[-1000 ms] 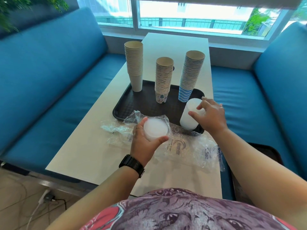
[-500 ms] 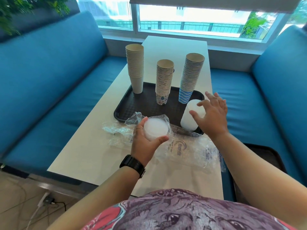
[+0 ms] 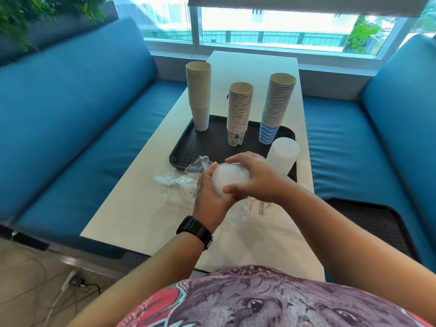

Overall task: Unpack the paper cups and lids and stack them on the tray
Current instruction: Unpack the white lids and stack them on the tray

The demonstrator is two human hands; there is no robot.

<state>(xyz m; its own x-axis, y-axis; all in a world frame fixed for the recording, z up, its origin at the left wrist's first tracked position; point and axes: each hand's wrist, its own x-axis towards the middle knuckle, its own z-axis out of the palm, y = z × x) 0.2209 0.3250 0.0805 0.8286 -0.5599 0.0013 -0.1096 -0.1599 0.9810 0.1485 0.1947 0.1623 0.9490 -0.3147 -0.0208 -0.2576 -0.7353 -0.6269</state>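
Note:
A black tray [image 3: 212, 142] on the white table carries three tall cup stacks: plain white [image 3: 198, 95], tree-patterned [image 3: 238, 114] and blue-striped [image 3: 276, 109]. At its right front corner stands a white stack of lids [image 3: 283, 156]. In front of the tray I hold a second bundle of lids [image 3: 230, 179] in its clear wrap. My left hand [image 3: 207, 199] grips it from below. My right hand [image 3: 257, 182] curls over its top and right side.
Crumpled clear plastic bags [image 3: 177, 182] lie on the table [image 3: 132, 208] by my hands. Blue sofas flank the table on both sides. A second black tray [image 3: 377, 225] rests on the right sofa seat. A window runs along the far wall.
My right hand left the lid stack on the tray and came left onto the wrapped lids in my left hand. The left hand raised the bundle slightly.

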